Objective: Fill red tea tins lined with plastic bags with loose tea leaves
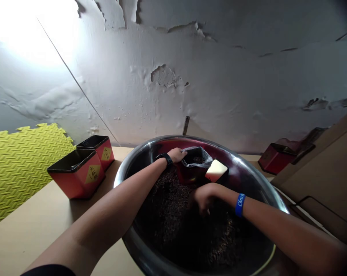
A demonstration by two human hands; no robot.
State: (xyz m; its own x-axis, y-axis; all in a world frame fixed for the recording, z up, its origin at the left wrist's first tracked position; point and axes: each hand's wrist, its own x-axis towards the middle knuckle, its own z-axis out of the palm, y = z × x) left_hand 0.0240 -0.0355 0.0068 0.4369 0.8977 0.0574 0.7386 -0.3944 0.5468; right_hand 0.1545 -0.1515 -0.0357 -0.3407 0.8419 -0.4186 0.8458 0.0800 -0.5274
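So, L hand (177,155) holds tin (187,175) mouth-up, axis prob. vert.

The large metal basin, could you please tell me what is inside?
The basin holds dark leaves, apparently tea, a red tin with a plastic liner, and a pale-faced item. Left hand and right hand reach in. Leaves cover the basin's floor; what lies under the tin is hidden.
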